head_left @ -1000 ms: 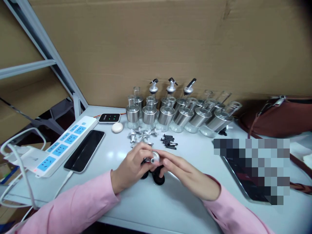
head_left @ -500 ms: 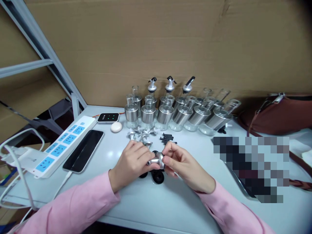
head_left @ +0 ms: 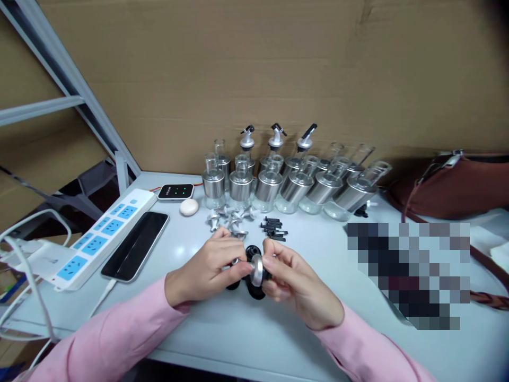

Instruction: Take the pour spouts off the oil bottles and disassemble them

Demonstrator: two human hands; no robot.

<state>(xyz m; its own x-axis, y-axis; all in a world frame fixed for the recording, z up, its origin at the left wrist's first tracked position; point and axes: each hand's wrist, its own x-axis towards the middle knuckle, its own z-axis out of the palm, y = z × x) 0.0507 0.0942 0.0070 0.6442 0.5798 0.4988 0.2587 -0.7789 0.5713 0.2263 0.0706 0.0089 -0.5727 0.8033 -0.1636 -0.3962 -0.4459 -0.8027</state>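
Observation:
A silver bottle pourer [head_left: 257,270] is held sideways between my two hands, its round flange facing right. My left hand [head_left: 212,265] is closed around its spout, thumb along the top. The fingers of my right hand [head_left: 296,278] pinch its flange end, where a dark part shows between them; how that part joins is hidden. Below and behind the pourer, black round stoppers [head_left: 253,251] lie on the table, partly covered by my hands. Just beyond are loose silver pourer tops [head_left: 238,234] and a small pile of black flip levers [head_left: 273,228].
Glass bottles with metal sleeves [head_left: 268,185] stand in rows at the back, three topped with pourers. To the left are a power strip [head_left: 107,233], a phone [head_left: 137,246], a small white round case [head_left: 189,207] and a lit device [head_left: 175,191]. A brown bag [head_left: 465,185] sits right.
The pourer has turned from pointing toward me to lying sideways between my hands. My right hand has gone from stretched fingers to a pinch on its flange end.

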